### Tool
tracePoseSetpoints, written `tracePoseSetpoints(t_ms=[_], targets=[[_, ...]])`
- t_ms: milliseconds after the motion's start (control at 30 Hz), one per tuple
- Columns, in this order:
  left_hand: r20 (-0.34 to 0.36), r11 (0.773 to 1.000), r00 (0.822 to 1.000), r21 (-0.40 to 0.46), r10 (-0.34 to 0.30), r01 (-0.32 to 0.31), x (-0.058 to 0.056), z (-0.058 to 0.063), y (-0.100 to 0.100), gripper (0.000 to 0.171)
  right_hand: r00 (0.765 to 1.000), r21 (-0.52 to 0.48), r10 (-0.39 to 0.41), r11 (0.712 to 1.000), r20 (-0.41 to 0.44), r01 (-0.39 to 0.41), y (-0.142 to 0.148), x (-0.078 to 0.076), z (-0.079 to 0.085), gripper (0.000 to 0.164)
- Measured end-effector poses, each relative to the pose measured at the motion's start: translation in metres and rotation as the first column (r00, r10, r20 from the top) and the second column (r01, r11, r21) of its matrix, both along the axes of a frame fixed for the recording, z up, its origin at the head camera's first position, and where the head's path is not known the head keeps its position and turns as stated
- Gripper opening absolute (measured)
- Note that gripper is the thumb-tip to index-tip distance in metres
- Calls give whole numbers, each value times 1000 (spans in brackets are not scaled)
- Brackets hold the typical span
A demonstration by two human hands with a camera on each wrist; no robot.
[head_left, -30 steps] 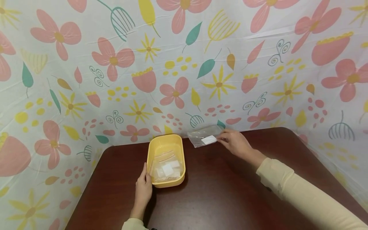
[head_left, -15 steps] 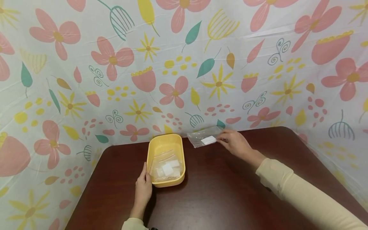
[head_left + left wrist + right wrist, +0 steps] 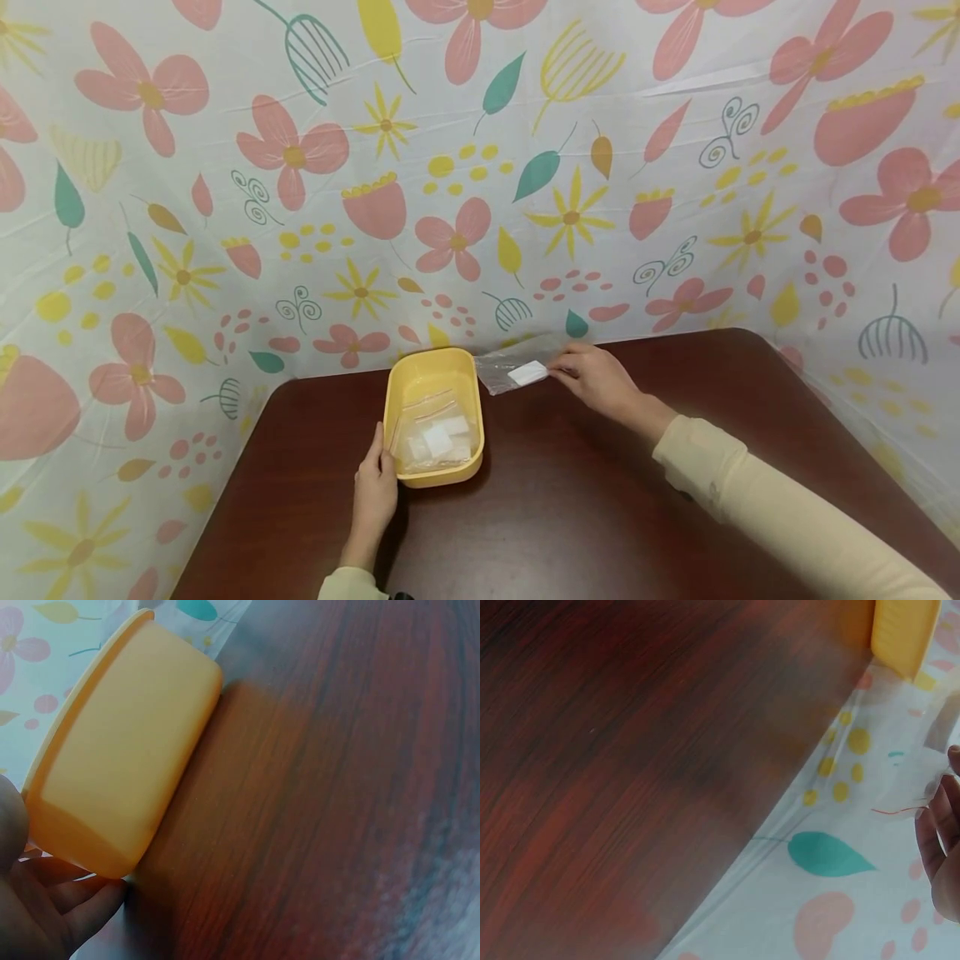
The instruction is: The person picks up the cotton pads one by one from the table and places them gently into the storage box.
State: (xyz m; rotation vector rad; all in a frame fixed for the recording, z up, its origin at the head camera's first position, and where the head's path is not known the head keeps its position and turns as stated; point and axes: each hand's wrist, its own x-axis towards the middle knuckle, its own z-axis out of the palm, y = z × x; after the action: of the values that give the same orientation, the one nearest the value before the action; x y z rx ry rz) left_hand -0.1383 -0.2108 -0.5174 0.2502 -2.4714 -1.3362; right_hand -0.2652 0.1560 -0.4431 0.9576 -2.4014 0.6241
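A yellow plastic bin [image 3: 480, 417] sits on the table with several clear zip bags [image 3: 437, 437] in it, white pieces inside them. My left hand [image 3: 375, 493] grips the bin's near left corner, its fingers against the outer wall in the left wrist view. Just right of the bin's far end, my right hand [image 3: 600, 382] pinches a clear zip bag [image 3: 498, 371] that has a white rectangular piece [image 3: 528, 372] in it. In the right wrist view the right hand [image 3: 941, 832] is partly cut off at the edge.
The dark brown wooden table [image 3: 525, 517] meets a white floral cloth [image 3: 480, 167] that hangs behind it and along both sides. The bin stands near the table's back edge.
My right hand has moved left with the zip bag, bringing it up to the bin's right rim in the head view. The left hand and the bin have stayed in place.
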Motion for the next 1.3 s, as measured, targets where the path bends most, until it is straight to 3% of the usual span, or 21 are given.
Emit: tracePoseSetpoints(t_ms=[367, 767, 1300], targets=[[-2, 1000, 1000, 6, 7, -7, 0, 0, 0, 49, 996, -17, 79, 997, -46, -80, -28, 2, 2, 11], [-5, 1000, 1000, -6, 15, -15, -1, -2, -1, 49, 987, -20, 157, 987, -16, -158, -66, 10, 3, 12], [-11, 1000, 1000, -9, 20, -20, -2, -4, 0, 50, 970, 4, 238, 971, -41, -238, -105, 18, 4, 11]])
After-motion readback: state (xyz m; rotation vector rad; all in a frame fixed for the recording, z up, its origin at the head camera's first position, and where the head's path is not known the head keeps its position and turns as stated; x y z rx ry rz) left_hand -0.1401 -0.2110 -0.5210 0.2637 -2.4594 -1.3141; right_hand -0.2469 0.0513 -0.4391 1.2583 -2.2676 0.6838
